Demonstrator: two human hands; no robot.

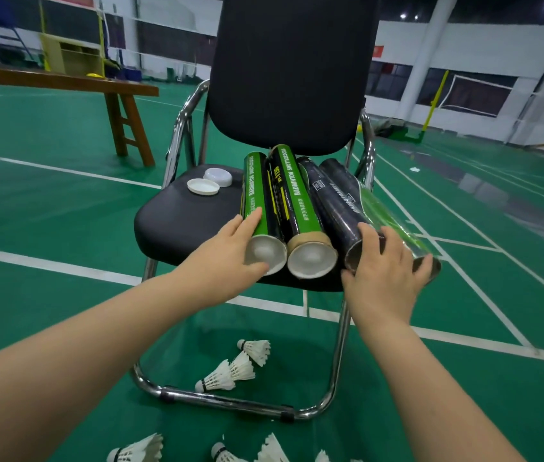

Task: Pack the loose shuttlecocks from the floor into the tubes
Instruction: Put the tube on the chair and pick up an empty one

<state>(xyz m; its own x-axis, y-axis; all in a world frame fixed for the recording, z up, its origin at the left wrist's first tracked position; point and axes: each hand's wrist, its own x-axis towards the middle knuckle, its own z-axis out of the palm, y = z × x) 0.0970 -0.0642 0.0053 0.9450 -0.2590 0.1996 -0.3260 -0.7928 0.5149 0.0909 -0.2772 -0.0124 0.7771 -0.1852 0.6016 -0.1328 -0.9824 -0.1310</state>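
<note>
Left hand point(230, 251) flat, fingers straight along matte green cardboard tube point(259, 195). Right hand point(387, 275) fingers splayed over glossy dark tubes point(330, 208), round ends.

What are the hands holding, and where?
Nothing lifted. Left hand rests on the leftmost green tube's open end; right hand covers dark tubes' near ends, grip unclear.

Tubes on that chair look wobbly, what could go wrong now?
The round green and black cardboard tubes lie loose, ends past the front edge of the black chair seat; a nudge from the left hand or right hand might roll them off.
They could land on the white feather shuttlecocks below and crush them.
</note>
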